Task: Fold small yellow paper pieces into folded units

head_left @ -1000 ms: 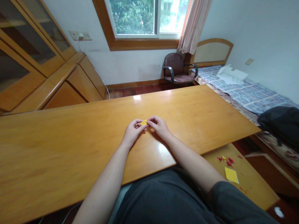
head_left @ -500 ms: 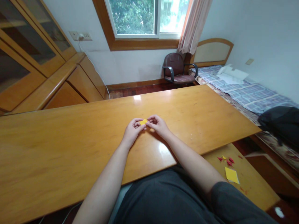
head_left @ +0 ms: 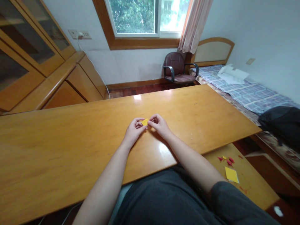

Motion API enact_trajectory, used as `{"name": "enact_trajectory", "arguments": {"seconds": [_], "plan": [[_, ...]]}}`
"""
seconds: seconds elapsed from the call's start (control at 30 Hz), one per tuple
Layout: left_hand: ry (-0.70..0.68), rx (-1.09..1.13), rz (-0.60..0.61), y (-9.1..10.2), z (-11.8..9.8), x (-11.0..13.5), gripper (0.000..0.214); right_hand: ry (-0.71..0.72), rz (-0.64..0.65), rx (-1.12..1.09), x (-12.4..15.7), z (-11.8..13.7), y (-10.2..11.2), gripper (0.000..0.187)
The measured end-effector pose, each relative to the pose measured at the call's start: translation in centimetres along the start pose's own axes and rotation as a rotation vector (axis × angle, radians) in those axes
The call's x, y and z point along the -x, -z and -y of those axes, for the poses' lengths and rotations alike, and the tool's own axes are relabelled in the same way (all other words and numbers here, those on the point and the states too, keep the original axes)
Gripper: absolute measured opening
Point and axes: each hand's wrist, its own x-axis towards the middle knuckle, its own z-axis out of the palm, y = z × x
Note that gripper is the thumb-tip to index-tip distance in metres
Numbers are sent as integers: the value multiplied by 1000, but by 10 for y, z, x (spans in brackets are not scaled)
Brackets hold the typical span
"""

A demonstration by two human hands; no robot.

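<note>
A small folded piece of yellow paper [head_left: 145,122] is held between my two hands, just above the wooden table [head_left: 70,140]. My left hand [head_left: 134,129] pinches its left side with thumb and fingers. At its right edge, the thumb and fingertips of my right hand [head_left: 159,124] are closed on it. The finer folds of the paper are too small to make out, and my fingers cover part of its edges.
Lower right, a smaller board [head_left: 253,184] bears a stack of yellow paper [head_left: 231,174] and several small red and yellow folded pieces [head_left: 230,161]. Beyond the table stand a brown armchair [head_left: 175,67] and a bed [head_left: 255,93] with a black bag [head_left: 281,125]. Cabinets [head_left: 58,84] line the left.
The yellow paper has shifted and turned slightly between my fingers. Both hands keep their grip in nearly the same place, and the view has tilted a little.
</note>
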Motion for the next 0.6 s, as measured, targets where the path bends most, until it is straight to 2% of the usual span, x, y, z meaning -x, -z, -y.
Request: {"name": "enact_trajectory", "arguments": {"seconds": [0.27,0.43,0.6], "plan": [[63,97,93,3,-4,3,45,16,-18,36,0,-1,1,23],[81,57,74,3,-3,4,48,-7,67,17,0,-1,1,24],[88,46,54,2,-6,5,52,0,65,-4,-1,-1,1,23]]}}
